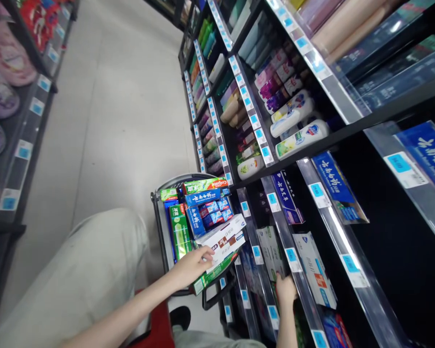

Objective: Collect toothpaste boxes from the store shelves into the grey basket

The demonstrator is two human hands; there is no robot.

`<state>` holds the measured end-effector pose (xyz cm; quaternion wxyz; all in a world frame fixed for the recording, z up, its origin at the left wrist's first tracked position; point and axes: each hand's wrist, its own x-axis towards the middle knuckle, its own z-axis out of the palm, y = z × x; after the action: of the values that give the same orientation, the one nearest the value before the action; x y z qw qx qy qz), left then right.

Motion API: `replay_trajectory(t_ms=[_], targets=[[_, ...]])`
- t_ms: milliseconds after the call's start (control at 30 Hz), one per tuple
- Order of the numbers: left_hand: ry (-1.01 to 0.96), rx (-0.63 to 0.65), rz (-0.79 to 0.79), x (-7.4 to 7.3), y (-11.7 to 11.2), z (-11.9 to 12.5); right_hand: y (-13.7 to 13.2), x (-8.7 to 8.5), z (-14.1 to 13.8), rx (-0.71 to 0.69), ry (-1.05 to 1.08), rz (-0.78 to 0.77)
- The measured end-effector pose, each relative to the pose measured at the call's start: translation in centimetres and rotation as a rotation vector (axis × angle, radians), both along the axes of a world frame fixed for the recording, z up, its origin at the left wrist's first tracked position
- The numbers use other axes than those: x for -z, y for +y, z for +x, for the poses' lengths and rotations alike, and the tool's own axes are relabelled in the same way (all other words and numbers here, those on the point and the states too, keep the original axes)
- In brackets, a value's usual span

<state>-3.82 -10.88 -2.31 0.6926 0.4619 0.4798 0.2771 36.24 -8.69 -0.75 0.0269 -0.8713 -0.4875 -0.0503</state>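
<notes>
A shopping basket (pixel 158 227) holds several toothpaste boxes: a green Colgate box (pixel 206 185), a blue box (pixel 203 196), an upright green box (pixel 180 229) and two stacked white boxes. My left hand (pixel 197 263) has its fingers curled against the near end of the white toothpaste box (pixel 223 240) on the basket's near side. To the right, my right hand (pixel 285 289) reaches into a low shelf. It closes at the lower end of a white-and-green toothpaste box (pixel 271 246); its fingers are partly hidden by the shelf and the box.
The black shelving (pixel 333 137) on the right carries white bottles (pixel 300 137) and more toothpaste, including a white box (pixel 313 268). Price strips line the shelf edges. My knee (pixel 119 237) is left of the basket. Another shelf (pixel 25 130) borders the aisle floor (pixel 130 96).
</notes>
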Motion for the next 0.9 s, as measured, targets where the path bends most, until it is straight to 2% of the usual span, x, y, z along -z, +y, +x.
replay_trajectory(t_ms=[67,133,233,333,433,500,567,633,767,833,900], targets=[[0.003,-0.001,0.003,0.2,0.0,0.2,-0.2,0.5,-3.0,-0.057,-0.056,0.013],[0.008,-0.012,0.012,0.6,0.1,0.3,0.3,1.0,-6.5,-0.233,-0.04,0.019],[0.059,-0.035,0.056,0.6,0.3,0.1,2.1,1.3,-11.1,-0.505,0.167,0.013],[0.175,-0.05,0.152,-0.9,-0.1,-0.7,4.4,1.2,-13.5,-0.577,0.339,-0.043],[0.212,-0.096,0.249,-2.8,-1.3,-2.0,7.0,1.0,-14.1,-0.548,0.368,-0.037],[0.161,-0.14,0.259,-3.4,-2.3,-2.9,9.1,0.9,-14.2,-0.492,0.355,-0.018],[0.144,-0.192,0.249,-2.9,-2.8,-3.9,11.7,0.8,-14.4,-0.413,0.318,-0.006],[0.16,-0.247,0.243,-1.8,-2.4,-4.5,14.5,0.8,-14.7,-0.328,0.258,0.007],[0.1,-0.396,0.143,0.4,0.1,-4.1,20.5,1.7,-15.2,-0.168,0.097,0.022],[0.06,-0.452,0.092,0.6,1.3,-3.3,23.4,2.5,-15.3,-0.094,0.019,0.017],[0.009,-0.449,0.084,0.2,1.9,-2.6,26.0,3.2,-15.1,-0.051,-0.056,0.018]])
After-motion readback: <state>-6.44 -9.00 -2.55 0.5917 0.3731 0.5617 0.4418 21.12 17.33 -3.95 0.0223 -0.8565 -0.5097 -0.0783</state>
